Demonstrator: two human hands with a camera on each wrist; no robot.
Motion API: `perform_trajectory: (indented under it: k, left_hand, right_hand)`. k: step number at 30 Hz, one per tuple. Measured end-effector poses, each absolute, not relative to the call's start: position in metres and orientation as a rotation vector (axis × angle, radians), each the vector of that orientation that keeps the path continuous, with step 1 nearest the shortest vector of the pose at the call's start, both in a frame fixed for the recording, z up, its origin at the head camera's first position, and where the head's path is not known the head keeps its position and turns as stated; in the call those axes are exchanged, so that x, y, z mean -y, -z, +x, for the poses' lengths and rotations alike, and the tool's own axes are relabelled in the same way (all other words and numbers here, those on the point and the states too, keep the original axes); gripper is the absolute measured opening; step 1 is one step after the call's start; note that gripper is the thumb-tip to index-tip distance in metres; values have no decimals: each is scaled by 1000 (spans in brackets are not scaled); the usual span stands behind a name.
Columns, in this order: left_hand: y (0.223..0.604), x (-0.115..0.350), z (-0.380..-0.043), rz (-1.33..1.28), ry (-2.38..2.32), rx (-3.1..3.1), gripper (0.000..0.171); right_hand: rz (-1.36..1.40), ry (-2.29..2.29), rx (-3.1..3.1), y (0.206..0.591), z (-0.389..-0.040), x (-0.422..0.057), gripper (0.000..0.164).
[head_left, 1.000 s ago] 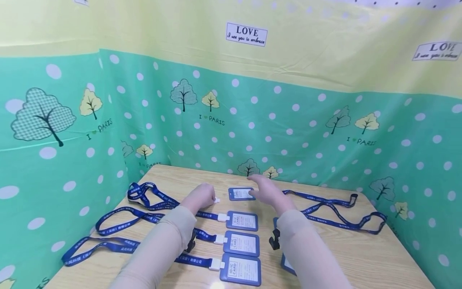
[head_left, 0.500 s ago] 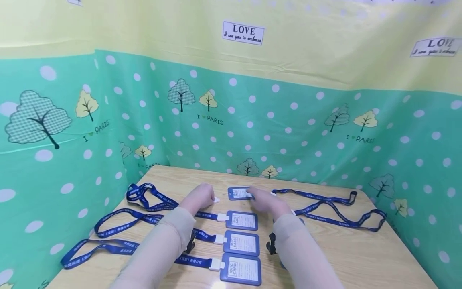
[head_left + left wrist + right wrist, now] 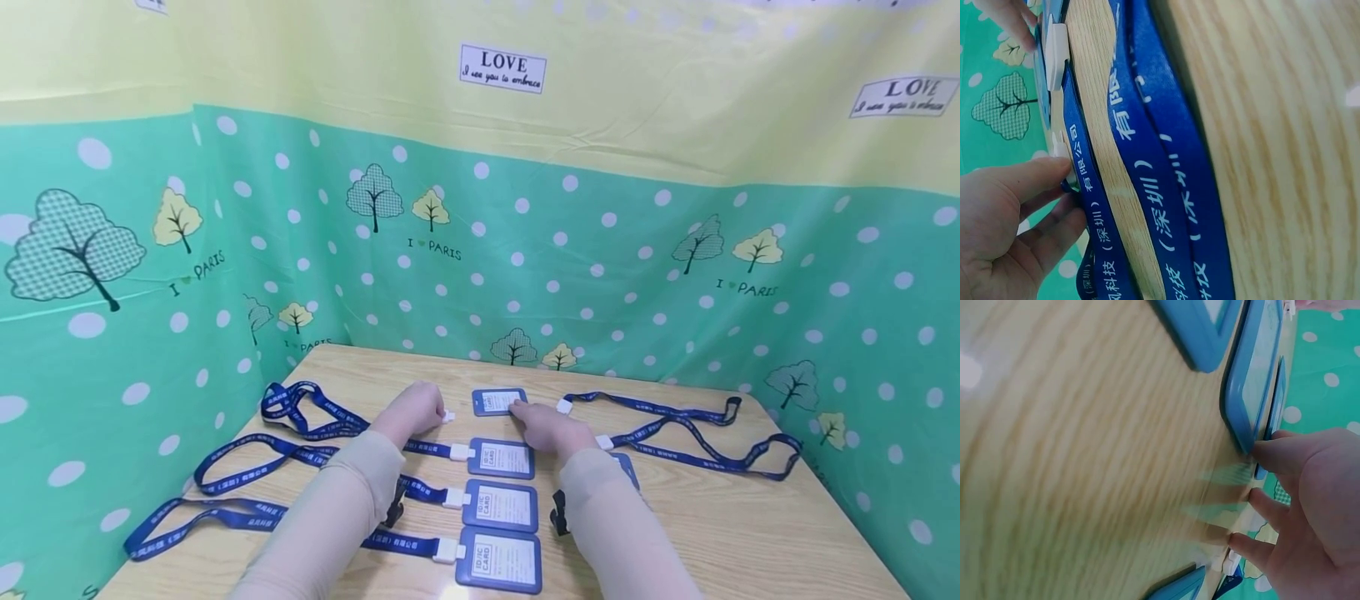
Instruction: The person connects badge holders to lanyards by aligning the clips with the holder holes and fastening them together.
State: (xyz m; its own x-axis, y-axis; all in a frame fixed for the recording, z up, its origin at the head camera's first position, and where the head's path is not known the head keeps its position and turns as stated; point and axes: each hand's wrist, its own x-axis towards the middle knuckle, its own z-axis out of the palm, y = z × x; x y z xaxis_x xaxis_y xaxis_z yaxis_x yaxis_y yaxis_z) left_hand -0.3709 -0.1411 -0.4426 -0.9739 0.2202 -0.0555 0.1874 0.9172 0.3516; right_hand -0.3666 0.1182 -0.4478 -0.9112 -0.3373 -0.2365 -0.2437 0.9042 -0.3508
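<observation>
In the head view my left hand [image 3: 416, 410] pinches a small white clip [image 3: 449, 416] at the end of a blue lanyard. Seen from the left wrist, thumb and forefinger close on this white clip [image 3: 1059, 147]. To its right, apart from it, lies a blue card holder [image 3: 487, 402] with a white ID card. My right hand [image 3: 551, 427] touches this holder's near right corner with its fingertips. From the right wrist, thumb and forefinger are at the far holder's edge [image 3: 1277, 400], other fingers extended over the table.
Several blue lanyards [image 3: 240, 479] lie to the left, three clipped to blue card holders [image 3: 501, 458] stacked in a column nearer me. On the right are more lanyards [image 3: 675, 410] with white clips, and another holder [image 3: 627, 469] partly under my right forearm. A patterned curtain [image 3: 600, 275] surrounds the wooden table [image 3: 720, 525].
My right hand has come down and nearer me, from above the far card holder's right side to its near right corner. My left hand keeps the white clip in about the same place.
</observation>
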Motion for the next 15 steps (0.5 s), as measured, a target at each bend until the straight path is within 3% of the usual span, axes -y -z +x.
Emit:
perform_trajectory:
  k: [15]
  left_hand:
    - [440, 139, -367, 286, -546, -2983, 6]
  right_hand:
    - [-446, 306, -2875, 445, -365, -121, 42]
